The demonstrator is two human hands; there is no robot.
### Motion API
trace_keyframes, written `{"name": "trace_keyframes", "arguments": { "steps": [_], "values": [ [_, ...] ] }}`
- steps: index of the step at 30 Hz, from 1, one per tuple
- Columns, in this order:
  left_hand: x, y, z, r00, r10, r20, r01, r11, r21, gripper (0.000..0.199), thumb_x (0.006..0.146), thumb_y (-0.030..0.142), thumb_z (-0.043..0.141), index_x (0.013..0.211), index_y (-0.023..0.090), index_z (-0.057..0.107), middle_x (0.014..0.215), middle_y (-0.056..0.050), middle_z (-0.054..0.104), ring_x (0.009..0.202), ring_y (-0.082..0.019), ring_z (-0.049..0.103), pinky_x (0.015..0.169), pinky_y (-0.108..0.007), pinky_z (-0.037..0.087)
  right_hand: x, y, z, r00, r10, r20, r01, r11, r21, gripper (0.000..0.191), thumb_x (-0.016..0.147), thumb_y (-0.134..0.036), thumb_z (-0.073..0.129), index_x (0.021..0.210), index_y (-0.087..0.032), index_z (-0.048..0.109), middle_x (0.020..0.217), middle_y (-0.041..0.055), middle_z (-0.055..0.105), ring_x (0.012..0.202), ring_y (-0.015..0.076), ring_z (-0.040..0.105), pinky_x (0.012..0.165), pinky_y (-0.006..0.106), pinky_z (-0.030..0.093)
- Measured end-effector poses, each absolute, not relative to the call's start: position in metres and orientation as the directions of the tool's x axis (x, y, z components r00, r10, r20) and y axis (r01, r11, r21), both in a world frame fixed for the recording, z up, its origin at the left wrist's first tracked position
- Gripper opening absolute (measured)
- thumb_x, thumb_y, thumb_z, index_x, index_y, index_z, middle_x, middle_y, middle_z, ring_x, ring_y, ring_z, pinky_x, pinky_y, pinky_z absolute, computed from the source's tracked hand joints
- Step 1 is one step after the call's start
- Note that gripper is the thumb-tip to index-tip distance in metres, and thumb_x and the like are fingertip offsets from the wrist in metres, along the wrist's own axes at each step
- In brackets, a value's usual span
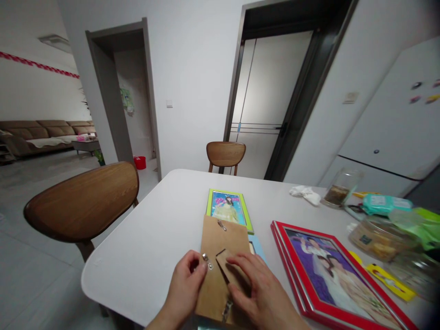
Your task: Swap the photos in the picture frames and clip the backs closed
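A picture frame lies face down, its brown backing board [212,236] towards me, with metal clips along its edges. At its left edge, beside a metal clip [207,261], my left hand [188,279] is closed with thumb and forefinger pinched together on the frame's side. Across the board lies my right hand [256,286], its fingers curled over the brown stand flap [225,261], which is tilted up a little from the backing. Beyond the board is a green-edged picture frame [228,206], partly covered by it. A light blue frame [257,247] shows beneath, mostly hidden.
Red picture frames [333,270] lie stacked at the right of the white table [147,233]. Behind them are a glass jar [338,190], crumpled tissue [305,195], a turquoise packet [387,205] and a clear container [381,238]. Wooden chairs [85,201] stand left and at the far side.
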State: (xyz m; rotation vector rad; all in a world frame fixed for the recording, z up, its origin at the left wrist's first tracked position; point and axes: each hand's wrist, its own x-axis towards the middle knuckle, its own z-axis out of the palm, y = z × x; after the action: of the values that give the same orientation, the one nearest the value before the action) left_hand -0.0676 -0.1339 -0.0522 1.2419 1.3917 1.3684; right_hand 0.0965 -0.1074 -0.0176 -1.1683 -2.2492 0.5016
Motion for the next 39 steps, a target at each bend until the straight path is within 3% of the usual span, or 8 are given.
{"name": "trace_keyframes", "arguments": {
  "steps": [7,13,17,22,26,31,34,39],
  "values": [
    [-0.134,-0.142,-0.054,-0.306,0.938,-0.162,-0.159,0.117,0.980,0.033,0.062,0.047,0.060,0.069,0.018,0.047,0.053,0.006,0.052,0.045,-0.010,0.049,0.043,-0.018,0.034,0.133,-0.086,-0.041,-0.300,0.918,0.257,0.795,0.390,-0.464,0.039,0.075,-0.035,0.041,0.105,-0.015,0.052,0.102,0.0124,0.058,0.091,0.0220,0.055,0.076,0.035,0.045],
    [-0.175,-0.144,-0.068,-0.388,0.908,-0.155,-0.006,0.166,0.986,0.027,0.065,0.041,0.057,0.074,0.018,0.047,0.052,0.007,0.051,0.045,-0.011,0.049,0.042,-0.019,0.034,0.151,-0.076,-0.066,-0.230,0.971,0.061,0.926,0.238,-0.293,0.048,0.074,-0.027,0.039,0.117,-0.006,0.042,0.101,0.0181,0.057,0.094,0.0262,0.054,0.079,0.037,0.041],
    [-0.190,-0.138,-0.071,-0.406,0.914,0.002,0.313,0.137,0.940,0.033,0.067,0.034,0.053,0.094,0.017,0.044,0.056,0.007,0.052,0.051,-0.014,0.053,0.047,-0.022,0.038,0.145,-0.073,-0.065,-0.201,0.978,0.056,0.931,0.208,-0.300,0.050,0.071,-0.019,0.038,0.118,-0.003,0.039,0.100,0.0190,0.057,0.095,0.0251,0.054,0.079,0.034,0.040],
    [-0.190,-0.137,-0.067,-0.392,0.882,0.259,0.749,0.143,0.647,0.042,0.069,0.030,0.048,0.107,0.015,0.043,0.098,-0.007,0.054,0.085,-0.022,0.054,0.078,-0.037,0.040,0.147,-0.073,-0.050,-0.117,0.993,0.007,0.792,0.097,-0.603,0.055,0.067,-0.021,0.038,0.120,-0.006,0.034,0.097,0.0157,0.059,0.087,0.0224,0.057,0.075,0.031,0.042],
    [-0.134,-0.142,-0.054,-0.248,0.917,0.312,0.722,-0.039,0.691,0.042,0.074,0.025,0.042,0.114,0.015,0.038,0.115,-0.011,0.046,0.108,-0.022,0.042,0.091,-0.040,0.033,0.144,-0.083,-0.030,-0.114,0.969,-0.221,0.341,-0.171,-0.924,0.065,0.070,-0.030,0.036,0.131,-0.017,0.016,0.081,0.0046,0.064,0.066,0.0180,0.062,0.059,0.029,0.046],
    [-0.033,-0.147,-0.048,0.223,0.905,0.363,0.608,-0.420,0.674,0.068,0.061,0.033,0.061,0.121,0.014,0.034,0.131,-0.016,0.031,0.118,-0.030,0.030,0.094,-0.046,0.030,0.132,-0.097,-0.011,-0.132,0.950,-0.284,0.091,-0.274,-0.957,0.079,0.066,-0.039,0.047,0.132,-0.022,0.008,0.085,0.0043,0.065,0.058,0.0175,0.062,0.055,0.029,0.046],
    [-0.003,-0.146,-0.048,0.365,0.830,0.421,0.614,-0.555,0.561,0.061,0.065,0.032,0.055,0.120,0.012,0.036,0.130,-0.017,0.032,0.117,-0.032,0.031,0.093,-0.047,0.030,0.130,-0.098,-0.012,-0.159,0.957,-0.241,0.072,-0.233,-0.970,0.083,0.065,-0.042,0.052,0.132,-0.022,0.008,0.089,0.0061,0.064,0.059,0.0162,0.061,0.057,0.029,0.046],
    [-0.016,-0.150,-0.033,0.256,0.774,0.579,0.591,-0.600,0.539,0.050,0.063,0.014,0.040,0.113,0.013,0.044,0.110,-0.012,0.052,0.099,-0.025,0.048,0.086,-0.037,0.040,0.144,-0.084,-0.036,-0.133,0.982,-0.137,0.400,-0.073,-0.914,0.076,0.067,-0.039,0.049,0.131,-0.016,0.015,0.090,0.0092,0.062,0.069,0.0193,0.061,0.060,0.030,0.047]
  ]
}}
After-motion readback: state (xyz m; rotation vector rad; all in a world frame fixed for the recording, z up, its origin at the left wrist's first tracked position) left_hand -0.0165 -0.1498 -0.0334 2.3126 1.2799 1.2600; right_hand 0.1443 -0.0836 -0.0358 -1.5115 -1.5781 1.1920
